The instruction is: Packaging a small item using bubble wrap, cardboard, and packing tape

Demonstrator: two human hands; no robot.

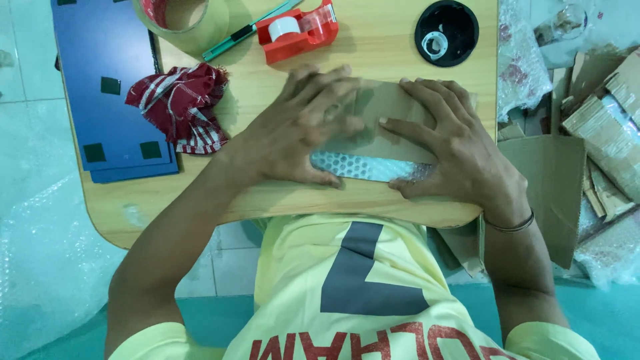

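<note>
Table edge: your wooden table (400, 40) ends just below both wrists.
Open room: bare wood lies above the hands; a red tape dispenser (297, 28), a black round lid (447, 32) and a red checked cloth (181, 107) sit beyond.
Left hand (297, 127): spread flat, pressing the cardboard piece (393, 107).
Right hand (460, 150): flat, fingers on the same cardboard.
Bubble wrap (370, 167): shows beneath the cardboard, between your thumbs.
</note>
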